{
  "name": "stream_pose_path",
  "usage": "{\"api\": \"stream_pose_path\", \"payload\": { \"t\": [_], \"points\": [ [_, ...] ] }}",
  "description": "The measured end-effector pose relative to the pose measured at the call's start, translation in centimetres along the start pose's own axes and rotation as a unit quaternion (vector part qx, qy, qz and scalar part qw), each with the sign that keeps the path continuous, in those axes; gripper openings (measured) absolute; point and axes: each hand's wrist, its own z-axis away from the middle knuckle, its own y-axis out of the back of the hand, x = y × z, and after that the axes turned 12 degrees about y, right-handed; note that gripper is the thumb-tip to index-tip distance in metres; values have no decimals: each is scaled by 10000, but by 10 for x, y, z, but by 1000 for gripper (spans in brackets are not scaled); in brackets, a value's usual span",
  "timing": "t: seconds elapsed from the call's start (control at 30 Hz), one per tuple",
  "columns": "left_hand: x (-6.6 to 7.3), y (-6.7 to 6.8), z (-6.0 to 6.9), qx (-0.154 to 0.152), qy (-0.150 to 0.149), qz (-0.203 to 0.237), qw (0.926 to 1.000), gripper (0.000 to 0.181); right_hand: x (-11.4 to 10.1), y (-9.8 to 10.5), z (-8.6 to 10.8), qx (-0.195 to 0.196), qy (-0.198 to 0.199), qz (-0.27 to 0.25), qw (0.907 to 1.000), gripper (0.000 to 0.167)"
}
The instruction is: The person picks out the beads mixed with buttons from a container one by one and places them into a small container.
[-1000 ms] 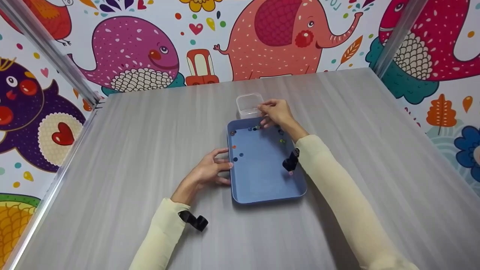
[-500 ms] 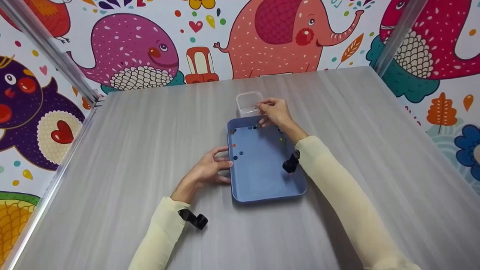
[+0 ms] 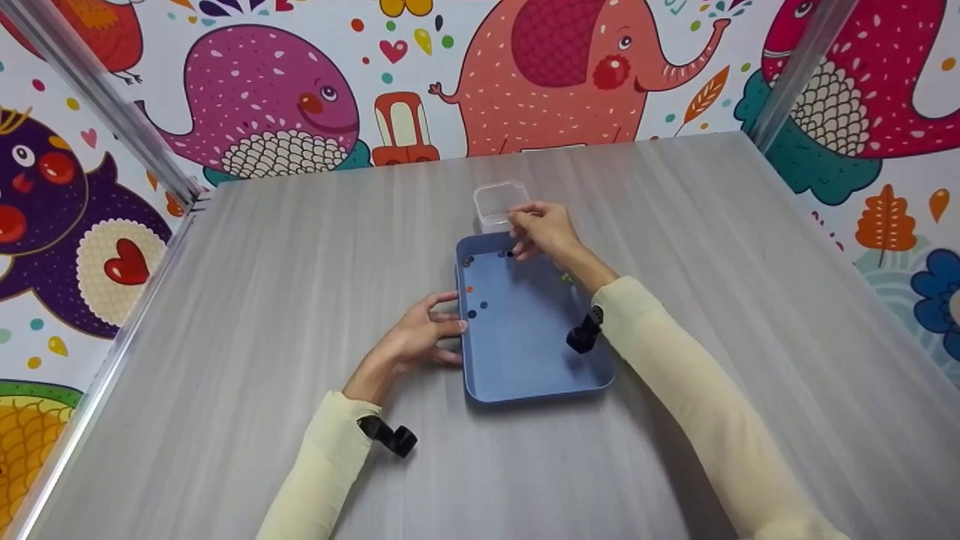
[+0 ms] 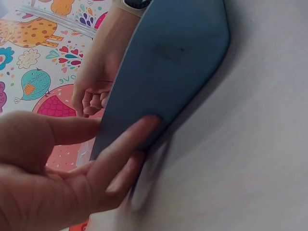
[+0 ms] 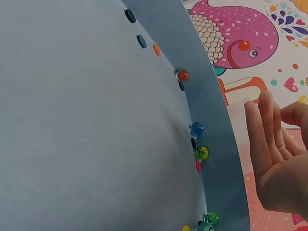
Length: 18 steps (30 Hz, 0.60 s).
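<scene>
A blue tray [image 3: 536, 352] holds several small marbles and buttons, mostly along its walls, among them an orange button [image 5: 157, 50] and a blue marble [image 5: 197, 128]. The left hand [image 3: 420, 334] grips the tray's left wall, thumb at the rim and fingers against the outside; the left wrist view shows these fingers [image 4: 115, 156] on the outer wall. At the near right corner of a clear container [image 3: 500, 201], beyond the tray, is the right hand [image 3: 551, 231], thumb and index finger brought together. Whether something small is between them is hidden.
Grey table [image 3: 315, 262] surrounds the tray and container. Patterned walls [image 3: 420, 75] stand behind and at both sides, with metal posts at the corners. Black wrist cameras hang from both sleeves, the right one [image 3: 583, 337] over the tray.
The right hand has shifted slightly left and toward the near side, beside the clear container. The left hand keeps its place on the tray. The view has moved slightly.
</scene>
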Motion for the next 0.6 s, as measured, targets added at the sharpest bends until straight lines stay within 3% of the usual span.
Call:
{"api": "stream_pose_path", "payload": {
  "t": [0.27,0.6],
  "points": [
    [0,0,1,-11,-1,107,9999,63,3,-3,5,-92,-199,278,9994,26],
    [1,0,1,-15,10,156,9999,63,6,-5,7,-643,-278,329,9970,27]
  ]
}}
